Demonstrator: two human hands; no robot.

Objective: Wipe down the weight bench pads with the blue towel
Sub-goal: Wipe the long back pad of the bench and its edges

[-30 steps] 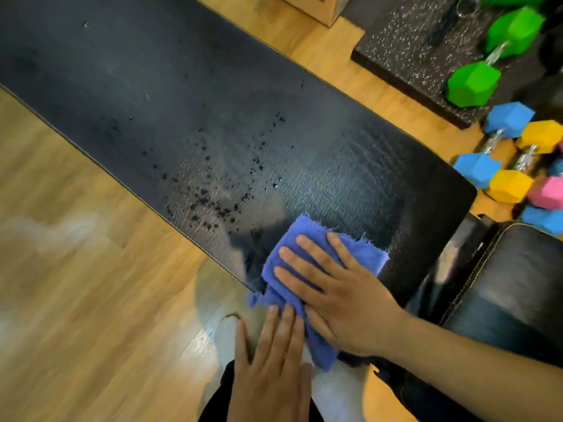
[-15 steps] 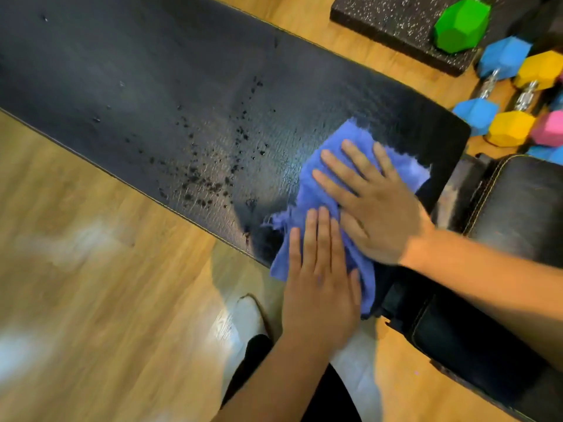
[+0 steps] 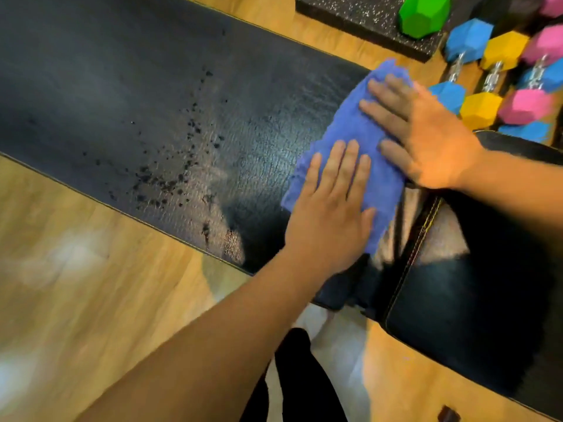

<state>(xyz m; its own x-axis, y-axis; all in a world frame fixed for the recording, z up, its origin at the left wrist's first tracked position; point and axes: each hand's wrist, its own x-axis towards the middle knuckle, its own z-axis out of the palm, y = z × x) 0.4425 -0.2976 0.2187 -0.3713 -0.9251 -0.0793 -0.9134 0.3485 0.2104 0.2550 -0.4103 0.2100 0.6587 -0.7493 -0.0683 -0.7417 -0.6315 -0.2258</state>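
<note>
1. Head view, the towel: the blue towel (image 3: 353,126) lies bunched flat on the near end of the long pad (image 3: 122,86), reaching from the pad's far edge to just short of the gap before the seat pad (image 3: 472,300). Spread like this, it puts a broad face of cloth on the vinyl.
2. Head view, the hands: the left hand (image 3: 329,214) lies palm down on the towel's near half, fingers straight and close together, gripping nothing. The right hand (image 3: 426,138) presses the far half the same way, fingers splayed, its heel off the cloth's edge. Flat palms side by side probably serve to spread pressure and keep the cloth from rucking as it slides.
3. Head view, what is left: dark droplets (image 3: 170,178) speckle the middle of the long pad, well apart from the towel, so that patch looks unwiped. The seat pad shows no cloth on it.
4. Head view, surroundings: coloured dumbbells (image 3: 481,108) sit on the wooden floor (image 3: 76,284) beyond the pads, beside a speckled rubber mat (image 3: 350,13), clear of the wiping.
</note>
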